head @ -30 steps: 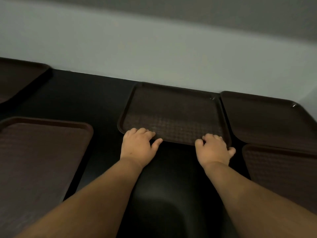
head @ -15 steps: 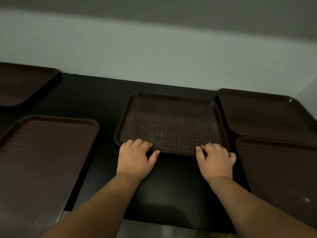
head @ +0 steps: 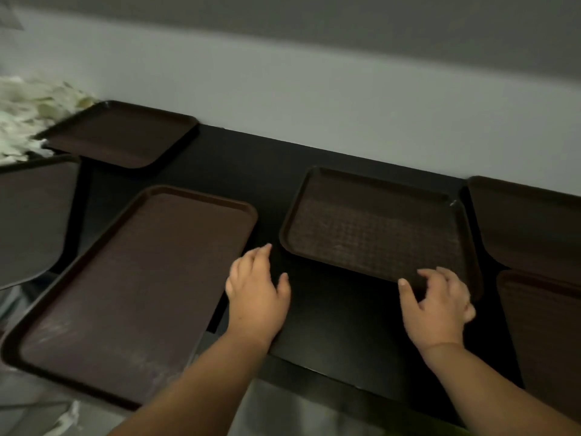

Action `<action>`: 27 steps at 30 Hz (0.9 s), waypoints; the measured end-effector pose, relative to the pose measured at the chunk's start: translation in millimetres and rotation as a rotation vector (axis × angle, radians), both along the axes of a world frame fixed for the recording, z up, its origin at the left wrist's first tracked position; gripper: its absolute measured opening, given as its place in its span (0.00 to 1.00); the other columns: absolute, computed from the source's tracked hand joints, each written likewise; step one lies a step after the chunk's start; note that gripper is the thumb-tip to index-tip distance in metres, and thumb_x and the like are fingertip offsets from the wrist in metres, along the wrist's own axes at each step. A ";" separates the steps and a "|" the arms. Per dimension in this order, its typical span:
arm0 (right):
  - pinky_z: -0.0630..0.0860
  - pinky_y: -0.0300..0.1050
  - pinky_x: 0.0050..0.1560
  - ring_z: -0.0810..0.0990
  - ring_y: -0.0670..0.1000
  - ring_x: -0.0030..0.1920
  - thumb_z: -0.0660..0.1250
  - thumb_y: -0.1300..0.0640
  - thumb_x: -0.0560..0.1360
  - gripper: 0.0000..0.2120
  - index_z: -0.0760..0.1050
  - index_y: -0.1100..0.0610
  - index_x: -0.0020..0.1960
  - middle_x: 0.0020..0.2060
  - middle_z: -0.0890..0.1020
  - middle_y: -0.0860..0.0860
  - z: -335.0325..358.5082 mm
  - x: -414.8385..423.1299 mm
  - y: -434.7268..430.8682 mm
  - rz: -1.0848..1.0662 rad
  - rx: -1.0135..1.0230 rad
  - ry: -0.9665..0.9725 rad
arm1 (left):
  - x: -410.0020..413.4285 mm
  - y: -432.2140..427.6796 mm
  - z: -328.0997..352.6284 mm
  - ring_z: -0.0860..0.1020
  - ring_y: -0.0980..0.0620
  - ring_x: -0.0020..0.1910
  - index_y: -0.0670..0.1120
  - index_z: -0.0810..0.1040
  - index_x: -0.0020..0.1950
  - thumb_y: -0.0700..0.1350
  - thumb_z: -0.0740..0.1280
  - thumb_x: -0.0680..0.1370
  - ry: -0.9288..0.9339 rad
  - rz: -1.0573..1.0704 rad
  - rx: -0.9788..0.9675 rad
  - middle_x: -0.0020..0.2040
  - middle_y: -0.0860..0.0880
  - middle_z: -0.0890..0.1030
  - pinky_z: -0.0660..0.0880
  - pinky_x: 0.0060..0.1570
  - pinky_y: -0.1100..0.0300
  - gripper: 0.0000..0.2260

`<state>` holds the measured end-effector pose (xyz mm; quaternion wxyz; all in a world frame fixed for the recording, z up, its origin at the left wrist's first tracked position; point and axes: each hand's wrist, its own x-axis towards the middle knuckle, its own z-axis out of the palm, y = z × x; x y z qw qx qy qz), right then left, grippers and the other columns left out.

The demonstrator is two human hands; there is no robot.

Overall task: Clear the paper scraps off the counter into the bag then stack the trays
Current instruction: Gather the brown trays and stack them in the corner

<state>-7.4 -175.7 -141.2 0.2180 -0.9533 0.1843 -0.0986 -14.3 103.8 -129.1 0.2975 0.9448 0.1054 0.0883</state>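
The middle tray [head: 374, 228] is a dark brown rectangle with rounded corners, a raised rim and a fine grid texture over its floor, lying on the black counter [head: 333, 313] close to the pale wall, with other brown trays to either side: a large one [head: 135, 287] overhanging the near edge on the left and two more [head: 531, 225] at the right. The right hand [head: 437, 306] curls its fingers over that tray's near right corner, thumb spread, while the left hand [head: 256, 294] hovers open and holds nothing between the middle tray and the large one. White paper scraps [head: 28, 111] are heaped at the far left, and no writing can be read anywhere.
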 end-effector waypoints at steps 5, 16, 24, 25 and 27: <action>0.73 0.43 0.55 0.77 0.49 0.54 0.70 0.51 0.76 0.09 0.79 0.52 0.54 0.51 0.77 0.46 13.0 -1.3 118.9 0.273 0.400 0.013 | 15.2 59.8 8.5 0.63 0.42 0.72 0.48 0.56 0.80 0.56 0.64 0.79 0.444 0.089 0.160 0.75 0.45 0.64 0.65 0.68 0.45 0.32; 0.82 0.45 0.51 0.82 0.49 0.51 0.67 0.48 0.79 0.28 0.64 0.51 0.76 0.60 0.80 0.50 35.1 20.7 233.8 0.181 1.147 0.507 | 13.6 67.0 1.6 0.44 0.45 0.81 0.52 0.56 0.81 0.35 0.58 0.80 0.499 0.053 0.142 0.82 0.53 0.51 0.46 0.74 0.32 0.30; 0.83 0.51 0.49 0.85 0.52 0.49 0.62 0.54 0.82 0.08 0.80 0.49 0.53 0.49 0.85 0.50 65.0 32.7 208.1 0.087 1.429 0.271 | 11.2 21.6 41.2 0.44 0.48 0.81 0.51 0.51 0.82 0.38 0.61 0.81 0.388 -0.239 0.243 0.82 0.52 0.49 0.45 0.77 0.38 0.32; 0.83 0.51 0.49 0.86 0.53 0.49 0.62 0.54 0.82 0.08 0.80 0.50 0.53 0.49 0.86 0.51 67.6 33.2 199.3 0.090 1.435 0.244 | 14.1 13.8 45.7 0.45 0.48 0.81 0.51 0.51 0.82 0.38 0.61 0.81 0.384 -0.264 0.221 0.82 0.52 0.49 0.45 0.77 0.40 0.32; 0.83 0.49 0.45 0.86 0.53 0.49 0.61 0.55 0.82 0.10 0.81 0.53 0.55 0.50 0.86 0.53 73.6 34.1 180.8 0.075 1.429 0.193 | 19.2 -0.3 51.5 0.47 0.50 0.81 0.51 0.51 0.82 0.39 0.62 0.81 0.360 -0.325 0.187 0.82 0.51 0.51 0.48 0.78 0.43 0.32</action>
